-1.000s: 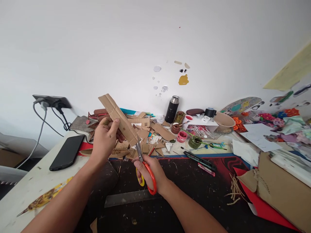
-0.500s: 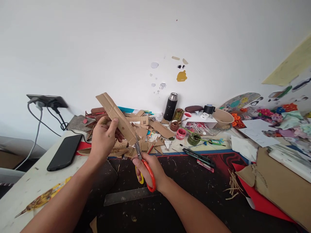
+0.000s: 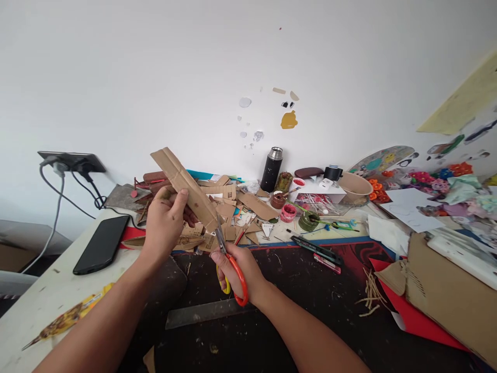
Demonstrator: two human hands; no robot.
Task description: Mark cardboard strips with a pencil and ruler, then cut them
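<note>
A long creased cardboard strip (image 3: 196, 194) slants down to the right, pinched between the thumb and fingers of my left hand (image 3: 166, 215). My right hand (image 3: 243, 272) grips scissors (image 3: 241, 285) by their handles, one loop red and the other yellow. The blades point up and meet the strip's lower right end; how far they have cut into it I cannot tell. Beneath my hands, a clear ruler (image 3: 202, 314) lies on the dark mat (image 3: 233, 347).
Behind my hands lie many cardboard scraps (image 3: 256, 206). A black flask (image 3: 272, 171), paint jars (image 3: 288, 213) and a utility knife (image 3: 316, 249) stand or lie to their right. At left are a phone (image 3: 101, 244) and a yellow glue bottle (image 3: 73, 315); at right, a large cardboard piece (image 3: 446, 300).
The whole view has shifted slightly. My hands, the strip and the scissors keep nearly the same pose.
</note>
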